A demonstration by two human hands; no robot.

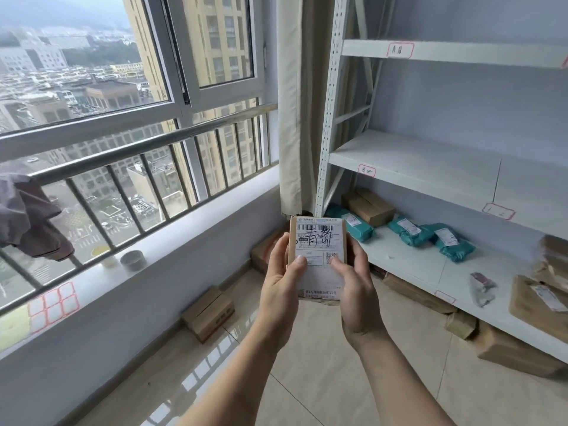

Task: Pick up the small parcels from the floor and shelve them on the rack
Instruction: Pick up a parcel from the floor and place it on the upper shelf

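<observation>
I hold a small cardboard parcel (318, 238) with a white shipping label and black handwriting, label facing me, at chest height. My left hand (281, 282) grips its left edge and my right hand (356, 287) grips its right edge, thumbs on the label. The white metal rack (408, 161) stands to the right. Its low shelf (405, 256) carries teal bag parcels (413, 230), a brown box (368, 207), a small grey packet (481, 287) and brown parcels (536, 299). The two upper shelves look bare.
Cardboard boxes lie on the tiled floor: one by the wall (209, 312), one in the corner (264, 252), more under the rack (510, 348). A window sill (184, 238) with a small tin (132, 260) runs on the left. A curtain (295, 103) hangs in the corner.
</observation>
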